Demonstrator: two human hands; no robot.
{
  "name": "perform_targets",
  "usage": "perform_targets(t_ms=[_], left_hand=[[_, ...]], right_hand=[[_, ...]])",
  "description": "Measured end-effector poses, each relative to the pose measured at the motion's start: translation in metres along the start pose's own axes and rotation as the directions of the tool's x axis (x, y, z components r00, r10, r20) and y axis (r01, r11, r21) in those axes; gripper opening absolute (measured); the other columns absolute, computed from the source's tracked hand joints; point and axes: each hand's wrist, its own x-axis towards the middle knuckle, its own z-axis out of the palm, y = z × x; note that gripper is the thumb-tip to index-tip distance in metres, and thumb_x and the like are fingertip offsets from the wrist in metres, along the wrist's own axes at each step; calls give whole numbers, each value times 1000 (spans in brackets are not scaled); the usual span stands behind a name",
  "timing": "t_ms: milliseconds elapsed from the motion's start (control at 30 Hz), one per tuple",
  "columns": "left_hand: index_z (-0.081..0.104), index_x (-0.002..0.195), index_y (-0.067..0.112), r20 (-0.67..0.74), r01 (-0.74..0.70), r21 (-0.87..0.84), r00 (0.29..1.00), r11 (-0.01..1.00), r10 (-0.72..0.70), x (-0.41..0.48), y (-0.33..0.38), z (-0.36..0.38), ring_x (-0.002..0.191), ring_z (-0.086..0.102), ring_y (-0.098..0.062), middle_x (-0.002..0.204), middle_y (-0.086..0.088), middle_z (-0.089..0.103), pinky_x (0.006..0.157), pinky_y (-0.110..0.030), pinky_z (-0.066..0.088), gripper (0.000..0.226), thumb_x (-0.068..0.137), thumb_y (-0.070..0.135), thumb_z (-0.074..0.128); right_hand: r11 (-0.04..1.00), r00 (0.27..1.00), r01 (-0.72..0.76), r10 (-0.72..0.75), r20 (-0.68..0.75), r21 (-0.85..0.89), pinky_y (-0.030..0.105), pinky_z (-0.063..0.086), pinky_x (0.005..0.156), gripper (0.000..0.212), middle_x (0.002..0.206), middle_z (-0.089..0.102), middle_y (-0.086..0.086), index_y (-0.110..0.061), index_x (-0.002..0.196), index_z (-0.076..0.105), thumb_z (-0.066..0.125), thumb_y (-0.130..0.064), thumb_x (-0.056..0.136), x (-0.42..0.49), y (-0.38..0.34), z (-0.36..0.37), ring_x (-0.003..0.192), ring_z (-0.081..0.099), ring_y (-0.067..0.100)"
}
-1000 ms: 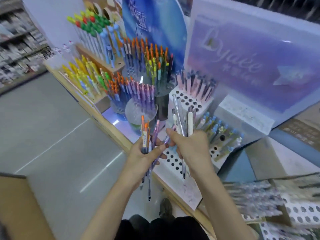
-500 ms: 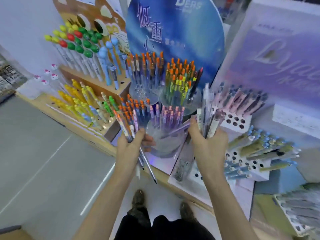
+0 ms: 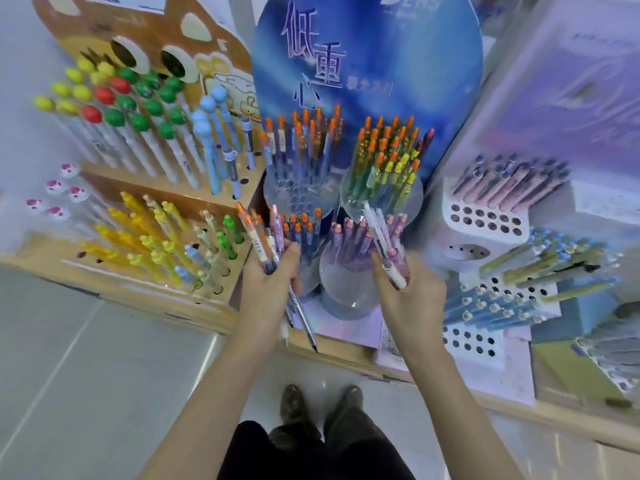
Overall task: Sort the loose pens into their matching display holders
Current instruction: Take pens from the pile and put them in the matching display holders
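Note:
My left hand [image 3: 268, 292] grips a bundle of loose pens [image 3: 261, 242] with orange and pink caps; their tips stick out below my fist. My right hand [image 3: 412, 296] grips a second bundle of pale and pink-capped pens [image 3: 386, 244]. Both hands hover in front of two low clear round holders: one with orange-capped pens [image 3: 300, 230], one with pink-capped purple pens [image 3: 349, 237]. Behind stand two taller clear holders, one with orange-capped blue pens [image 3: 301, 147], one with orange and yellow-capped pens [image 3: 388, 157].
A wooden stand [image 3: 166, 192] at left carries ball-topped and yellow character pens. At right, white perforated blocks [image 3: 485, 220] hold pink and blue-green pens. A blue round sign [image 3: 363, 57] rises behind. The shelf edge [image 3: 346, 355] runs below my hands; my shoes [image 3: 322, 403] stand on grey floor.
The view has swung down and left, toward the round holders. My hands have drawn apart, each keeping its bundle, and now sit lower in front of the clear holders.

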Motion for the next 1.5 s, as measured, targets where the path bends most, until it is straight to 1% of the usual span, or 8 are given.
perform_targets(t_ms=[233, 400, 567, 733, 967, 1167, 1333, 1500], left_hand=[[57, 69, 28, 64, -12, -8, 998, 1000, 13, 0, 7, 7, 40, 44, -7, 45, 8, 47, 43, -17, 39, 21, 88, 27, 65], [48, 68, 17, 47, -15, 9, 999, 1000, 14, -5, 12, 8, 40, 39, -11, 47, 1, 42, 41, -17, 34, 28, 92, 27, 60], [44, 74, 15, 30, 50, -117, 998, 992, -47, -8, 12, 12, 38, 34, -11, 53, 4, 40, 39, -19, 29, 24, 97, 14, 48], [53, 92, 13, 90, 115, -209, 991, 971, -97, -2, 10, 9, 35, 36, -10, 54, 6, 47, 36, -18, 30, 15, 98, 11, 40], [65, 90, 18, 285, 88, -93, 957, 992, -58, 16, 21, -7, 45, 45, -12, 64, 4, 56, 44, -21, 38, 25, 89, 43, 59], [71, 87, 13, 483, 137, -88, 872, 987, -78, 17, 31, -10, 44, 49, -11, 65, -4, 66, 41, -20, 40, 25, 83, 33, 55], [74, 66, 29, 614, 148, 47, 776, 988, -145, 15, 37, -10, 44, 53, -9, 55, -1, 65, 43, -20, 43, 28, 84, 29, 52], [73, 83, 15, 572, 154, 80, 802, 985, -172, 21, 30, -12, 64, 71, -24, 74, -10, 73, 55, -28, 56, 25, 90, 28, 52]], right_hand=[[982, 969, 162, -139, 204, -97, 28, 29, 48, 21, 54, 54, 17, 2, 68, 54, 73, -1, 76, 12, -5, 14, 44, 49, 33], [997, 997, -66, 65, 47, 34, 27, 29, 51, 20, 54, 48, 12, 2, 73, 57, 73, -8, 80, 5, -9, 30, 51, 35, 19], [978, 983, -180, 183, -17, 101, 28, 21, 50, 21, 57, 31, -16, -1, 76, 53, 73, -5, 80, 0, -12, 45, 53, 38, 20], [919, 931, -363, 349, 108, 155, 44, 44, 55, 22, 58, 46, 2, -7, 77, 53, 69, -19, 86, -1, -14, 53, 57, 44, 26], [779, 894, -443, 421, 152, 444, 8, 36, 47, 22, 53, 56, -20, -34, 70, 57, 72, -25, 84, -4, -37, 17, 50, 51, -2], [669, 861, -509, 413, 298, 541, 14, 34, 42, 23, 44, 49, -11, -24, 61, 69, 73, -15, 82, 19, -67, 9, 39, 38, 3], [514, 790, -613, 397, 467, 600, 19, 30, 39, 31, 37, 40, -10, -17, 58, 61, 67, -7, 87, 25, -79, 14, 30, 31, 7], [548, 810, -577, 480, 337, 606, 16, 31, 38, 49, 38, 41, -10, -27, 40, 55, 70, -10, 84, 21, -77, 10, 33, 33, 7]])
